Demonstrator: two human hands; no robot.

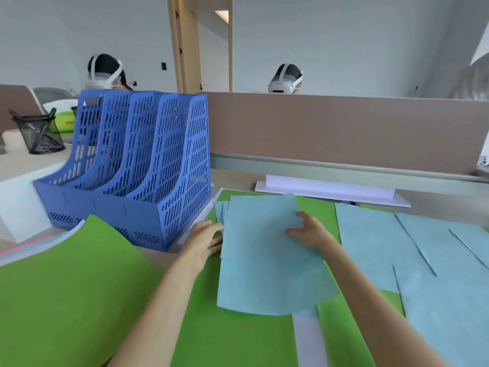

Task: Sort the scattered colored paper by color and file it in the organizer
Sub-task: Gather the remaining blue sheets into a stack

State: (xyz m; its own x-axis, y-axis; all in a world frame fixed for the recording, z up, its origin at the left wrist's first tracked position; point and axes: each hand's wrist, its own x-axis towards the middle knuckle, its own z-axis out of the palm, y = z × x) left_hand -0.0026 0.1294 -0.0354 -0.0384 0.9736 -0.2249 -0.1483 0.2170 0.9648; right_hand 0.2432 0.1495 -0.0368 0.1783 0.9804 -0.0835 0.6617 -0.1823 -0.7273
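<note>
Both hands hold a loosely fanned stack of light blue sheets (264,250) above the green sheets (232,337) that cover the desk. The left hand (205,239) curls its fingers around the stack's left edge, and the right hand (309,231) pinches its right edge with the thumb on top. The blue mesh file organizer (137,165) stands just to the left, its slots showing no paper. More light blue sheets (423,250) lie overlapped to the right.
</note>
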